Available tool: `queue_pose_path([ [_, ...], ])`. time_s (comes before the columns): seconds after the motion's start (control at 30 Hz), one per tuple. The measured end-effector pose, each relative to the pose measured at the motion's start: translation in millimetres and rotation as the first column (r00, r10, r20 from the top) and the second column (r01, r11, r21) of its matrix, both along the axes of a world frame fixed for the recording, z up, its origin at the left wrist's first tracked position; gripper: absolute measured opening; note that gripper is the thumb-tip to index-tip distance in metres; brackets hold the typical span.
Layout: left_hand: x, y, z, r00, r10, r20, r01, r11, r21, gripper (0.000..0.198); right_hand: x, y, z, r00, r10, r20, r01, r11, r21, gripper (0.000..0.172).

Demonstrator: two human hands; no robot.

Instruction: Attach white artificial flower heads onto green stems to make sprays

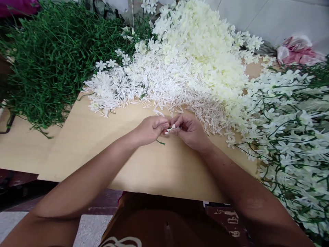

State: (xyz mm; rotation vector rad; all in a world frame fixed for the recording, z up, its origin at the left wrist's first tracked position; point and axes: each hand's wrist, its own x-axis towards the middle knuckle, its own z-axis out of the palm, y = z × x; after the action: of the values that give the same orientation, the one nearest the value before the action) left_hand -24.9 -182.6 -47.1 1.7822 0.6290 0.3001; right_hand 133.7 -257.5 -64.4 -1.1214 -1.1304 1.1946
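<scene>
My left hand point(153, 129) and my right hand point(189, 129) meet over the middle of the board, fingertips almost touching. The left fingers are closed on a green plastic stem point(161, 142), whose end sticks out below them. Pinched in the right fingers is a small white artificial flower point(171, 129) with thin white stamens pointing right. Whether the stem passes into the flower is hidden by my fingers. Just beyond the hands spreads a pile of white stamen pieces point(164, 82), and behind it a heap of cream-white flower heads point(197, 37).
A large heap of green stems point(59, 55) covers the left side. On the right lie many white flowers on green stems point(290, 137). A pink and white plastic bag point(298, 51) rests at the back right. The board's point(164, 175) front edge is close to my body.
</scene>
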Motion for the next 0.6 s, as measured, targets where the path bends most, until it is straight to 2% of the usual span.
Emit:
queue_pose_path([
  [0.17,-2.1,1.8,-1.6,0.999,-0.053,0.013,0.053,0.999,-0.010,0.039,1.1,0.4,0.4,0.999,0.032,-0.023,-0.032,0.999,-0.018,0.035],
  [0.43,-1.4,-1.5,-7.2,1.000,-0.012,-0.006,0.013,0.989,0.150,0.051,1.0,1.9,-2.0,1.000,-0.012,0.014,0.012,0.998,-0.057,0.038],
  [0.6,0.8,-0.8,-3.7,0.999,0.047,0.020,-0.049,0.996,0.071,0.046,1.4,5.5,1.6,0.999,0.003,-0.039,-0.008,0.992,-0.129,0.038],
])
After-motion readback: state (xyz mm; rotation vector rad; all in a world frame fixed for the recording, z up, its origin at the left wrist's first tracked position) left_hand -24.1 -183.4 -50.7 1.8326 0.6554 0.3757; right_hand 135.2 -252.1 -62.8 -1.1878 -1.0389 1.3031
